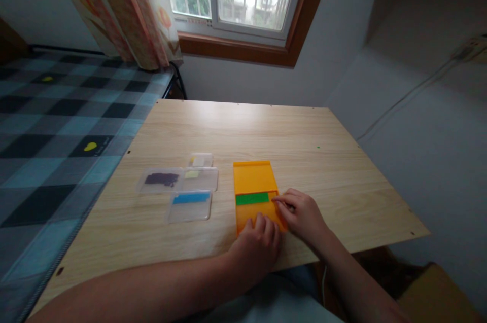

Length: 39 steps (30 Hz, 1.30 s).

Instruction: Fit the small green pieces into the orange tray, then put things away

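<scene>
An orange hinged case (253, 177) lies opened flat on the table, with a band of green pieces (252, 199) across its middle. My left hand (258, 242) rests on the near half of the case, fingers bent over it and holding it down. At the right end of the green band, my right hand (300, 211) is closed in a pinch, fingertips close to the case. Whatever is between those fingertips is too small to make out. The near edge of the case is partly hidden by my left hand.
Left of the case are clear plastic boxes: one with purple pieces (162, 179), one with a blue strip (191, 198), and a small one (201, 160) behind. A tiny green piece (318, 147) lies right on the wooden table (236, 130). A checked bed (76, 125) adjoins.
</scene>
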Tool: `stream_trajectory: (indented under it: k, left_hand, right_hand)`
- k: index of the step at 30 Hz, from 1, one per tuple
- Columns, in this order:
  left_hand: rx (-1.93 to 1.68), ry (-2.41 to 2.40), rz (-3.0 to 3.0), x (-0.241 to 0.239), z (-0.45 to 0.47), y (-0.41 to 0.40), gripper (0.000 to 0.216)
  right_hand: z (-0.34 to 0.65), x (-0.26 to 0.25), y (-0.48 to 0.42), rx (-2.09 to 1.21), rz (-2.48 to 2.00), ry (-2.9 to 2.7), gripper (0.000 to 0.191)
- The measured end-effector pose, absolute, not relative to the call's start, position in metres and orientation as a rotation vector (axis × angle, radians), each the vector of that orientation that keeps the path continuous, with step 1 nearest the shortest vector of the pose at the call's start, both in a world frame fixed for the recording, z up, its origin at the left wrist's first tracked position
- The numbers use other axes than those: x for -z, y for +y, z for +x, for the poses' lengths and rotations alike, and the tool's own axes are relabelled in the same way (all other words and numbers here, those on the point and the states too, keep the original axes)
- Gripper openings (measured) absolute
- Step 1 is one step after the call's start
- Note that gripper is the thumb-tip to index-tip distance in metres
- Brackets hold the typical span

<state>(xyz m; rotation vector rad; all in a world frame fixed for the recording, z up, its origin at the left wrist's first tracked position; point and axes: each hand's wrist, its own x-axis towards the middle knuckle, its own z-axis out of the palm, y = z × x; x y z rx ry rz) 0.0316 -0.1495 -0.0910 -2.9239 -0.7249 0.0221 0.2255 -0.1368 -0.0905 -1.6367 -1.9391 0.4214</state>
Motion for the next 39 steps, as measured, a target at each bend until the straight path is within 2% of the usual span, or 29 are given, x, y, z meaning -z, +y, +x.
stream_trajectory:
  k: [8, 12, 15, 23, 33, 39]
  left_hand:
    - [-0.023, -0.710, -2.911, 0.100, 0.029, -0.147, 0.038]
    - [-0.054, -0.719, -2.929, 0.100, 0.029, -0.146, 0.039]
    - [-0.065, -0.718, -2.932, 0.100, 0.030, -0.145, 0.040]
    - [-0.065, -0.745, -2.945, 0.104, 0.030, -0.144, 0.037]
    - [-0.013, -0.752, -2.952, 0.111, 0.029, -0.146, 0.043]
    - [0.018, -0.763, -2.953, 0.114, 0.029, -0.145, 0.037]
  right_hand:
    - [0.341, 0.084, -0.088, 0.000, -1.840, -1.587, 0.031]
    - [0.406, 0.103, -0.051, 0.070, -1.993, -1.425, 0.042]
    - [0.434, 0.117, -0.032, 0.043, -2.071, -1.396, 0.041]
    - [0.447, 0.139, 0.002, 0.014, -2.101, -1.425, 0.036]
    - [0.445, 0.135, 0.006, -0.011, -2.087, -1.501, 0.031]
    - [0.442, 0.136, 0.010, -0.038, -2.122, -1.439, 0.030]
